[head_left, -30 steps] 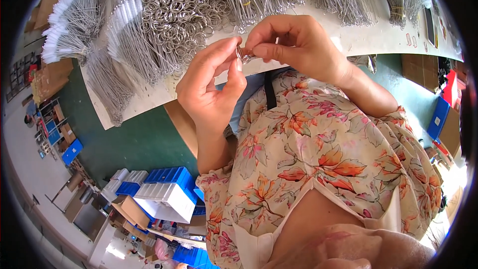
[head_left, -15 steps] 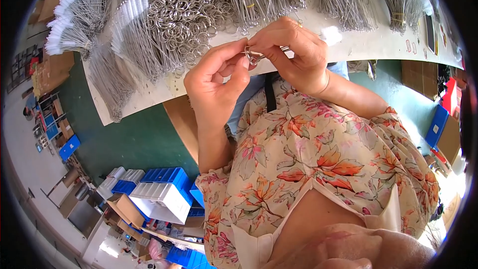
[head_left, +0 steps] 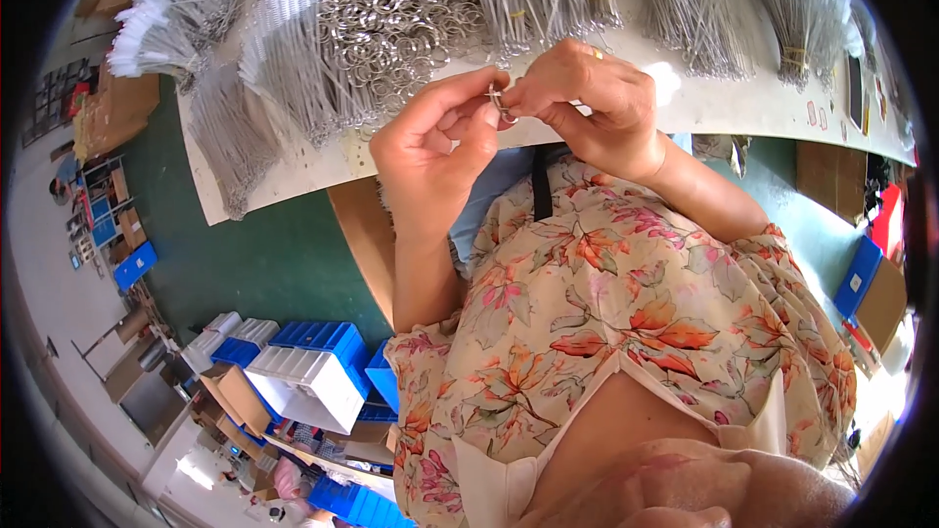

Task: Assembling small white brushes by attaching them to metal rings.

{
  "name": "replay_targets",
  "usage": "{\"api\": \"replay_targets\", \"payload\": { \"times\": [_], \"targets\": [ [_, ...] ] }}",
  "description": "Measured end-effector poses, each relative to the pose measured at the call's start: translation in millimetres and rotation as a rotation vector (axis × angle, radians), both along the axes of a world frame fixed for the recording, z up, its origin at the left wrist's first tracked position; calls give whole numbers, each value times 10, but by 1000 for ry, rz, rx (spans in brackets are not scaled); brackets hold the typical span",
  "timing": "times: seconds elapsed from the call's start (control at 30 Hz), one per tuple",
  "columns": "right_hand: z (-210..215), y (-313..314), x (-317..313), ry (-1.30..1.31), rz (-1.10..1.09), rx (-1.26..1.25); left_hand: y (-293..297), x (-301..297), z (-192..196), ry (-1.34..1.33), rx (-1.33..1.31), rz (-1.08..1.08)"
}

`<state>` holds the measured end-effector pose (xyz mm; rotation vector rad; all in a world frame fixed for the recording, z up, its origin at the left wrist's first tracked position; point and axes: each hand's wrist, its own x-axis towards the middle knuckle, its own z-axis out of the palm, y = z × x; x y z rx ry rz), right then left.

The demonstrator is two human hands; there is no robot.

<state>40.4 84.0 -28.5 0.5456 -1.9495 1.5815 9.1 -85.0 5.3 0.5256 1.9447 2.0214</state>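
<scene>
The white counter [head_left: 293, 171] runs across the top, its near edge just beyond the person's floral shirt [head_left: 626, 323]. Bundles of thin metal wires [head_left: 225, 127] cover it, with a heap of metal rings [head_left: 391, 10] between them. Below, blue and white bins [head_left: 303, 372] sit on the green floor [head_left: 254, 254]. The left hand [head_left: 435, 152] and the right hand [head_left: 587, 103] meet above the counter's edge, fingertips touching, both pinching one small metal ring [head_left: 501, 106] between thumb and forefinger.
</scene>
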Motion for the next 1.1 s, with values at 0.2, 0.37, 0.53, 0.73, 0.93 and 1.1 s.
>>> {"api": "replay_targets", "payload": {
  "times": [0.2, 0.37, 0.53, 0.73, 0.93, 1.1],
  "targets": [
    [78, -125, 88, -9, -38, 189, -184, 4, 56, -50, -179, -39],
    [-316, -134, 271, -30, -97, 482, -678, -251, 295, 136, -526, 88],
    [-425, -148, 422, -25, -123, 640, -2130, -1361, 552, 300, -765, 731],
    [-443, -177, 373, 50, -158, 625, -3020, -1913, 306, 249, -1577, 642],
    [-478, -168, 353, 52, -139, 562, -3195, -1949, 362, -205, -1201, 646],
    [-476, -104, 372, 57, -142, 566, -2976, -1936, 351, 268, -1310, 775]
  ]
}}
